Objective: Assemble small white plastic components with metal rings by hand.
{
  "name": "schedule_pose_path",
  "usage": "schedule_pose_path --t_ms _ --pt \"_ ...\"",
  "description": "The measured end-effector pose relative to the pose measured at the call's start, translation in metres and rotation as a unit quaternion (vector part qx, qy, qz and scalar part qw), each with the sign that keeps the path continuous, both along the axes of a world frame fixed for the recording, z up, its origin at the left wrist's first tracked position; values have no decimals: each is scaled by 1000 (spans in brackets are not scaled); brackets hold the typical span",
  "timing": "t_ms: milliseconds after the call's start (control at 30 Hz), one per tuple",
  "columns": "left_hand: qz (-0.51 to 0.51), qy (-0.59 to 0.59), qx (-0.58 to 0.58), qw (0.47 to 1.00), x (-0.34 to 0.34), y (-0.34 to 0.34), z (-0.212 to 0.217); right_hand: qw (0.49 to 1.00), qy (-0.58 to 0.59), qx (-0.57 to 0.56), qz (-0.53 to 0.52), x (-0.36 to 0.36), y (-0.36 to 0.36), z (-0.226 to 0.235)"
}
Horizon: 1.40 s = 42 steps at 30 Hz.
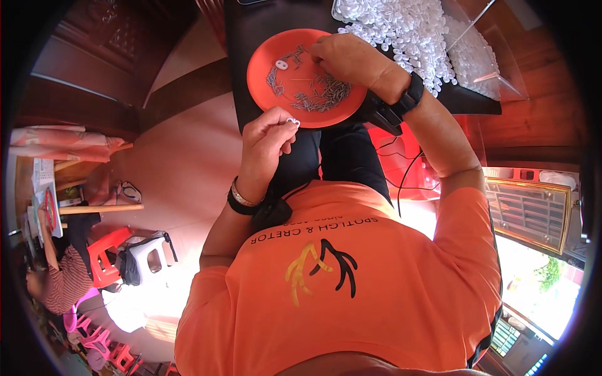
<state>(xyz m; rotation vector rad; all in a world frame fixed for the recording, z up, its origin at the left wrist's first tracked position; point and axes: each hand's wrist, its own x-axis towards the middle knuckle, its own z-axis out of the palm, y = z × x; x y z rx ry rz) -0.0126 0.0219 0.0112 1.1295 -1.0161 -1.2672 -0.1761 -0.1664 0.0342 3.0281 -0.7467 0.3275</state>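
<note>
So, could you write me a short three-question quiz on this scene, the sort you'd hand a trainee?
1. Multiple choice: what colour are the small slim pieces scattered on the round dish?
a) green
b) grey
c) yellow

2. True or false: the heap of white pieces lies to the right of the dish.

3. Open: what does the left hand hold, and where is the right hand?

Key:
1. b
2. True
3. The left hand pinches a small white piece; the right hand reaches in over the dish's upper right side, its fingertips too hidden to tell whether they hold anything.
</note>
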Motion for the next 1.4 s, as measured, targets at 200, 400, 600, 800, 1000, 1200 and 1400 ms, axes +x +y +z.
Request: schedule_pose_path --t_ms 200,400,600,800,1000,1200,1400 --pt "-7 -1 -6 1000 1 0 -2 999 19 44 -7 -2 -6 5" --pt "-5 -5 -15 1000 1 1 -5 986 -90 139 -19 -6 1 16" --pt "-5 -4 10 1000 1 3 0 915 -222 335 -9 -9 16 24" --pt "19 -18 -33 999 -4 5 13 808 -278 518 -32 -18 56 32" --pt "12 -44 -62 997 -10 3 22 719 -352 599 0 -17 91 30" --pt "3 -53 -63 997 -14 2 21 695 -374 614 -1 -12 103 18" --pt "-7 -58 -55 997 -14 0 18 732 -337 592 13 -15 103 14"
